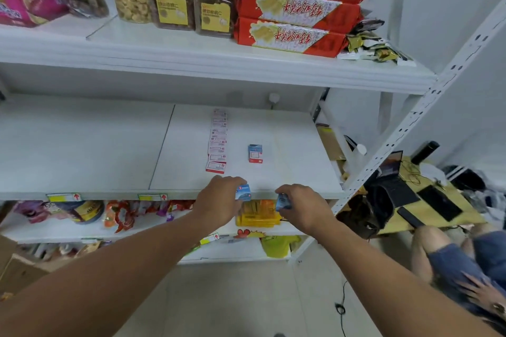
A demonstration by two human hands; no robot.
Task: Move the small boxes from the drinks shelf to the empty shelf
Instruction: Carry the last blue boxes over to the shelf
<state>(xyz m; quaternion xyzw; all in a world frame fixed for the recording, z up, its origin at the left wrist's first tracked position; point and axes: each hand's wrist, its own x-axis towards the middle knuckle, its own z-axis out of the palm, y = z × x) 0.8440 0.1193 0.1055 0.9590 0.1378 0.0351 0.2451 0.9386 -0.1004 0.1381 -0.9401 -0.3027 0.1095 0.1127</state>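
At the front edge of the white shelf [109, 145] our left hand [216, 202] pinches a small blue box [243, 192], our right hand [301, 208] grips another blue box [283, 202] just below that edge, and farther back a row of boxes [217, 142] and a lone upright box [255, 153] stand.

Bright, even, diffuse light fills the frame with no glare. A soft shadow lies under the top shelf [219, 63] along the back of the middle bay. The wide lens bends that shelf's edge and splays the upright [427, 107] at right. Detail is soft throughout; the lower right corner and both forearms smear with blur.
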